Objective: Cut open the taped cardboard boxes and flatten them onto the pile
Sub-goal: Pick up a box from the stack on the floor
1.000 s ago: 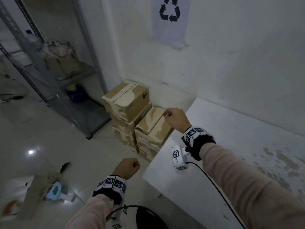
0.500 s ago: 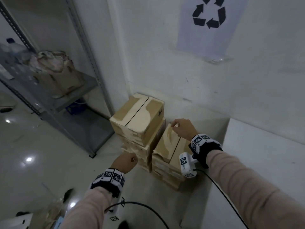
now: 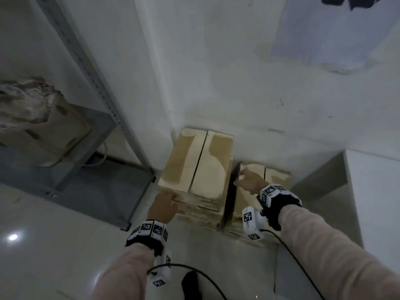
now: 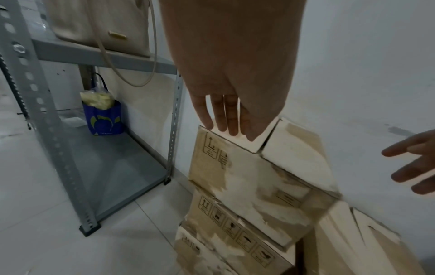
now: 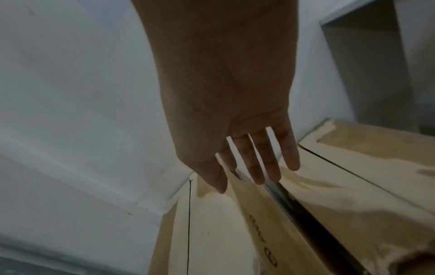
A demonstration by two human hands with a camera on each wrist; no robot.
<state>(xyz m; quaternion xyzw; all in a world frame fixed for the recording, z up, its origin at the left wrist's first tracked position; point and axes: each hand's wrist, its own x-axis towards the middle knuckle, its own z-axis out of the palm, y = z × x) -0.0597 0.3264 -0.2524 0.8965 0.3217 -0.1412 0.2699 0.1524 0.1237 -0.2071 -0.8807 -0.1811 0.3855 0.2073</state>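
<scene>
Where I stand: as I look down from the head camera, two stacks of cardboard boxes stand on the tiled floor (image 3: pixel 54 241) in the corner against the white wall (image 3: pixel 238 83).
Tall stack: its top box (image 3: pixel 195 164) is the highest thing in the corner; its two top flaps meet along a dark seam, and I cannot tell whether tape covers it. More boxes sit under it, their sides scuffed and printed with handling symbols.
Short stack: its top box (image 3: pixel 268 176) stands just beside the tall stack on the right, lower, with a dark gap between them.
Left hand: my left hand (image 3: pixel 163 207) is spread wide with straight fingers (image 4: pixel 231 119) whose tips touch the near left edge of the tall stack's top box; it holds nothing.
Right hand: my right hand (image 3: pixel 249 180) reaches over the short stack's top box at its left edge, by the gap. In the right wrist view the fingers (image 5: pixel 256 163) are extended and a little apart, holding nothing; I cannot tell whether they touch the cardboard.
Shelving: a grey metal rack (image 3: pixel 91 68) stands left of the boxes, with a beige bag (image 3: pixel 45 131) on its middle shelf and a blue bag (image 4: pixel 104 116) on the bottom shelf.
Right side: a white ledge (image 3: pixel 372 191) runs along the right, beside the short stack.
Wall: a pale poster (image 3: pixel 337 33) hangs above the boxes.
</scene>
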